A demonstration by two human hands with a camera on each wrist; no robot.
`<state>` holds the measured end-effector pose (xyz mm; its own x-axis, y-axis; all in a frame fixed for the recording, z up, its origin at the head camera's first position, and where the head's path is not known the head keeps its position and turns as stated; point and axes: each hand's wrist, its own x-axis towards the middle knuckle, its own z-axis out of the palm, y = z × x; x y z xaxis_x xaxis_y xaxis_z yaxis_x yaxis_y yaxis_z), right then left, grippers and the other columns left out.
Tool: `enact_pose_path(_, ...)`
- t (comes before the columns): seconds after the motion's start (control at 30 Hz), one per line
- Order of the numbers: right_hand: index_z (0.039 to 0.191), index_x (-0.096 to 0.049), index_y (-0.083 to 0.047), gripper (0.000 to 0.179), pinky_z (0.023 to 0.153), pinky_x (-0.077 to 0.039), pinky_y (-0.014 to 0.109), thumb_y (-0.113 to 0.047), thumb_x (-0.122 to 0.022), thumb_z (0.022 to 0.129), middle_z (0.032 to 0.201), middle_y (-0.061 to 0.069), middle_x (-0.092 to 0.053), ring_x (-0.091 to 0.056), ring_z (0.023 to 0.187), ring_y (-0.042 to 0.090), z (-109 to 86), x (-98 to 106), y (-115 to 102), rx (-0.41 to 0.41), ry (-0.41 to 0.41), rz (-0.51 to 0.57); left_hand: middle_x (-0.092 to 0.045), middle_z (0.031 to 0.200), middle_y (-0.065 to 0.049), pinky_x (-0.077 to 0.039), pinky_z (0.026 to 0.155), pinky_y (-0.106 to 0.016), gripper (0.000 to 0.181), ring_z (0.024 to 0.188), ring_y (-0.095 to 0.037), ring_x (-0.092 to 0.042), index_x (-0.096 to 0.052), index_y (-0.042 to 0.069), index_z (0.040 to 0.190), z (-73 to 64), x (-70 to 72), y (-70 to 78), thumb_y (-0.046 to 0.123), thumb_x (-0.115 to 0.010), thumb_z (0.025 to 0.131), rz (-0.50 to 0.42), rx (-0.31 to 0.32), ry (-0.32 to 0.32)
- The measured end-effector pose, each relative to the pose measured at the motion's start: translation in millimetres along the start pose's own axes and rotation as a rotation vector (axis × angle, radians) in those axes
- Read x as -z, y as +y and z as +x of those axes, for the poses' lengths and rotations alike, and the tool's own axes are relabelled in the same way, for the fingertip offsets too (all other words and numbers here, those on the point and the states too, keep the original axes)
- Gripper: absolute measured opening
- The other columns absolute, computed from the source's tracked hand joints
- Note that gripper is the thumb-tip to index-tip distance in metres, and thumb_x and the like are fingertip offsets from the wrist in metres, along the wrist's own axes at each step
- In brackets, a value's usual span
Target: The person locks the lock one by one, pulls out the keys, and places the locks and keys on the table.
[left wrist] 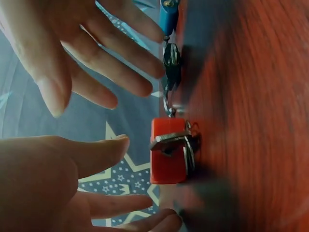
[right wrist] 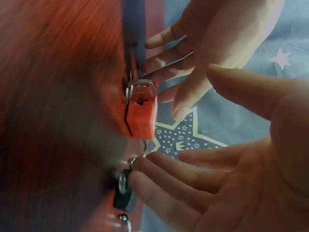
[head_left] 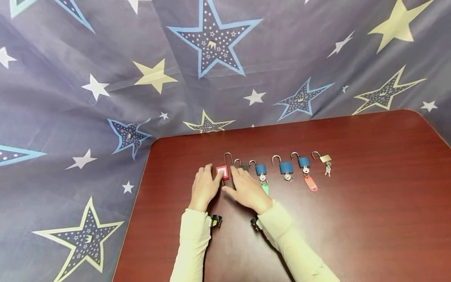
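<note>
A red padlock (head_left: pixel 222 177) with a white label lies on the table, its long shackle raised and pointing away. In the left wrist view a key (left wrist: pixel 170 138) with a ring sits in the padlock's underside. My left hand (head_left: pixel 205 187) is at the padlock's left side, its thumb overlapping the label in the head view, fingers loosely extended. On the other side is my right hand (head_left: pixel 249 192), fingers extended and partly covering a dark padlock (head_left: pixel 244 167). Its fingertips are close to the red padlock's shackle in the right wrist view. Neither hand grips anything.
To the right, in a row, lie a blue padlock (head_left: pixel 261 169) with a green tag (head_left: pixel 265 189), a larger blue padlock (head_left: pixel 286 168), another blue padlock (head_left: pixel 304 162) with an orange-red tag (head_left: pixel 311 184), and a brass padlock (head_left: pixel 325 158) with keys. Starry fabric (head_left: pixel 211 94) hangs behind the table.
</note>
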<state>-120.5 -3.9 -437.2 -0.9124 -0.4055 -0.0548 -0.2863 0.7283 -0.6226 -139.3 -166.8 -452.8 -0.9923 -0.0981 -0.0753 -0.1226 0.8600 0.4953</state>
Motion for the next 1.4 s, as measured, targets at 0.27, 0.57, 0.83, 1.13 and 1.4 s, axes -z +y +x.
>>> enact_pose_path(0.27, 0.146, -0.035, 0.013, 0.066, 0.118, -0.03, 0.047, -0.028, -0.059, 0.1, 0.147, 0.029, -0.044, -0.041, 0.139, 0.038, 10.0, -9.0, 6.1, 0.062, -0.03, 0.026, -0.055, 0.128, -0.024, -0.045, 0.099, -0.055, 0.057, 0.123, -0.04, -0.052, -0.05, 0.003, 0.141, -0.6, -0.7, -5.5, 0.039, -0.059, 0.098, -0.025, 0.001, -0.023)
enact_pose_path(0.57, 0.148, -0.036, 0.006, 0.06, 0.115, -0.033, 0.049, -0.02, -0.06, 0.099, 0.151, 0.022, -0.043, -0.042, 0.138, 0.037, 10.3, -9.6, 11.9, 0.133, -0.053, 0.133, -0.057, 0.122, -0.022, -0.046, 0.095, -0.053, 0.052, 0.115, -0.039, -0.055, -0.054, 0.006, 0.139, 4.0, -7.5, -6.0, 0.035, -0.063, 0.097, -0.055, -0.031, -0.02)
enact_pose_path(0.83, 0.143, -0.045, 0.003, 0.052, 0.105, -0.043, 0.051, -0.018, -0.061, 0.099, 0.138, 0.019, -0.058, -0.053, 0.124, 0.038, 9.8, -9.9, 12.1, 0.101, -0.046, 0.235, -0.058, 0.11, -0.018, -0.048, 0.084, -0.047, 0.04, 0.094, -0.03, -0.058, -0.064, 0.006, 0.123, 2.6, -13.4, -7.4, 0.027, -0.073, 0.091, -0.142, -0.102, 0.018)
enact_pose_path(1.13, 0.138, -0.048, 0.004, 0.047, 0.102, -0.048, 0.048, -0.016, -0.062, 0.097, 0.128, 0.02, -0.063, -0.061, 0.119, 0.032, 10.0, -11.6, 11.4, 0.093, -0.021, 0.396, -0.073, 0.092, -0.013, -0.056, 0.081, -0.04, 0.029, 0.087, -0.024, -0.071, -0.067, 0.005, 0.107, 3.3, -10.4, -8.1, 0.013, -0.08, 0.083, -0.342, -0.111, 0.086)
enact_pose_path(1.4, 0.139, -0.046, 0.007, 0.047, 0.097, -0.052, 0.042, -0.01, -0.06, 0.098, 0.127, 0.02, -0.063, -0.064, 0.113, 0.031, 8.0, -10.4, 13.7, 0.056, 0.024, 0.56, -0.075, 0.089, -0.011, -0.057, 0.074, -0.028, 0.022, 0.083, -0.02, -0.073, -0.069, 0.006, 0.102, 2.9, -0.5, -3.9, 0.012, -0.08, 0.084, -0.457, -0.111, 0.109)
